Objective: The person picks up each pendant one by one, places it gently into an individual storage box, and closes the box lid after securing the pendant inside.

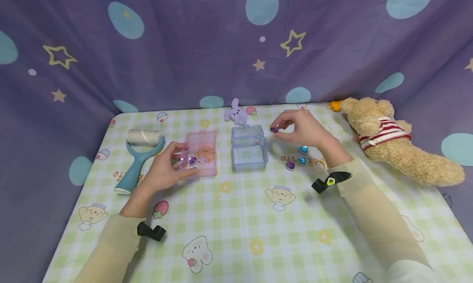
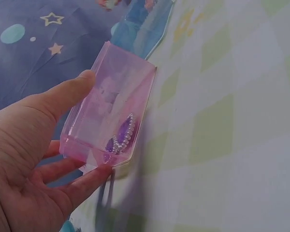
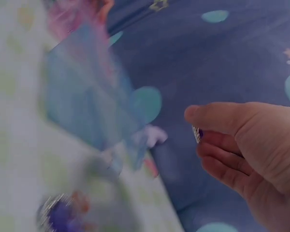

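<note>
My left hand [image 1: 166,168] holds a see-through pink plastic box [image 1: 211,169] by its left side, thumb at the near edge. Purple heart-shaped gems with silvery beaded rims [image 2: 125,130] show in the box. Between thumb and fingertips, my right hand [image 1: 306,129] pinches a purple gem [image 1: 274,130] above the table. It is just right of a see-through blue box [image 1: 249,166], whose lid [image 1: 247,131] is raised at the back. Below the right hand lie another purple gem [image 1: 290,165] and blue gems [image 1: 302,161].
A beige ring-shaped piece [image 1: 320,165] lies beside the loose gems. A teal-handled roller [image 1: 134,168] is at the left, a small lilac plush [image 1: 237,113] behind the blue box, and a tan plush [image 1: 391,143] at the right. Purple curtain [image 1: 184,61] borders the checked table.
</note>
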Motion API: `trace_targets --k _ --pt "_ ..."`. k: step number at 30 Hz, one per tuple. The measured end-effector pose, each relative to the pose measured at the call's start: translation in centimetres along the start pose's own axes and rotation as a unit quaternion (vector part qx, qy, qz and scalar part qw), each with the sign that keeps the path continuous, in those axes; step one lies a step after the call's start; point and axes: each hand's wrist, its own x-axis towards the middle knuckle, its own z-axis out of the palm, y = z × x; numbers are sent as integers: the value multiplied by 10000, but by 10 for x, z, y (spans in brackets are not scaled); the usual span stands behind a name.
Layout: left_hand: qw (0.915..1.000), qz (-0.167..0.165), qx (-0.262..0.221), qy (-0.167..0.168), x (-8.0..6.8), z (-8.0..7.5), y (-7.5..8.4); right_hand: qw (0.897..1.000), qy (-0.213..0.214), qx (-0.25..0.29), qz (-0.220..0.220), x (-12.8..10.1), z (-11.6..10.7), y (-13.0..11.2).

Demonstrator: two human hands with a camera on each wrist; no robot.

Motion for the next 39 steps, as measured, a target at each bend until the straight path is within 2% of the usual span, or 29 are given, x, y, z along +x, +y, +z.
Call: trace_targets --k 6,18,25,28,35,39 --pt "10000 10 -52 -18 0 1 1 9983 189 519 -176 19 -7 -23" --pt "10000 73 -25 19 -2 4 -2 9955 -171 490 -796 59 6 -67" --pt "9998 113 -37 126 -2 5 -3 9913 -575 429 -1100 80 29 -87" --pt "9998 119 -80 147 -2 6 -3 9900 -844 226 -1106 88 41 -95" --pt "9997 102 -141 142 -2 6 -3 9832 -1243 254 -1316 101 72 -105" --pt "9998 65 -164 135 -3 5 -3 9798 -1518 160 -1291 106 88 -111"
